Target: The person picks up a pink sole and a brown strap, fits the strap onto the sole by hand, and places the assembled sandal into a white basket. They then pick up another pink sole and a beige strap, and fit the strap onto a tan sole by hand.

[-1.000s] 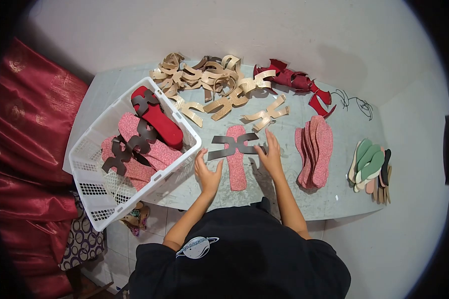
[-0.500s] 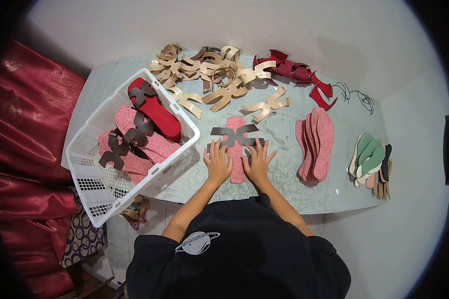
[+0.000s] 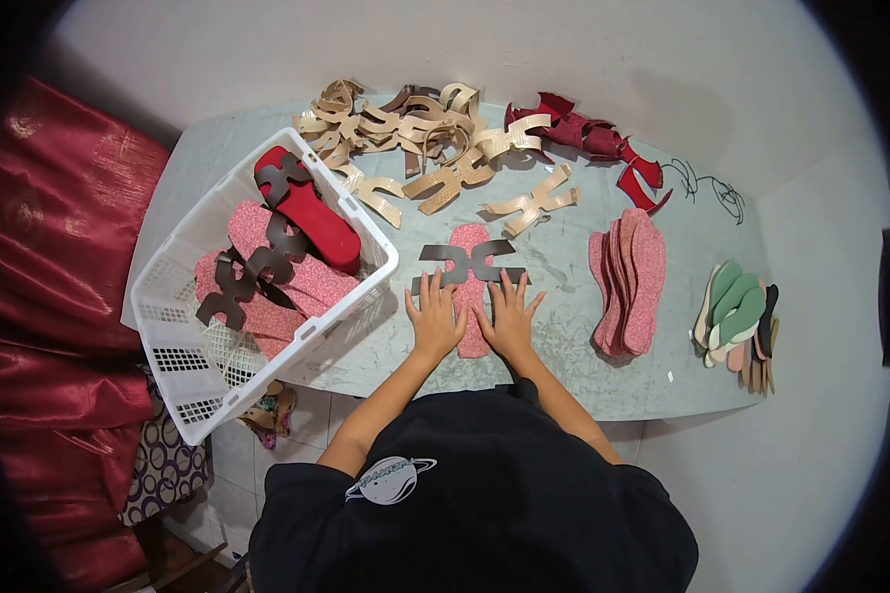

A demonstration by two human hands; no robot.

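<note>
A pink speckled shoe sole point(image 3: 468, 235) lies flat on the table in front of me. Across it rests a dark brown sandal upper point(image 3: 473, 264), X-shaped with four strap ends spread to the sides. My left hand point(image 3: 435, 318) lies with fingers spread, its tips on the upper's lower left strap and its thumb by the sole. On the opposite side, my right hand point(image 3: 507, 318) is likewise spread, with fingertips at the lower right strap and thumb at the sole's edge. Neither hand grasps anything.
At left stands a white plastic basket point(image 3: 316, 331) holding pink soles, dark uppers and a red sole. Gold uppers point(image 3: 405, 128) are heaped at the back beside red uppers point(image 3: 588, 135). Pink soles point(image 3: 643, 287) are stacked at right, near green insoles point(image 3: 737, 306).
Both hands stay nearly in place at the upper, with only slight finger movement. The whole view has shifted slightly; the sole and upper look unchanged.
</note>
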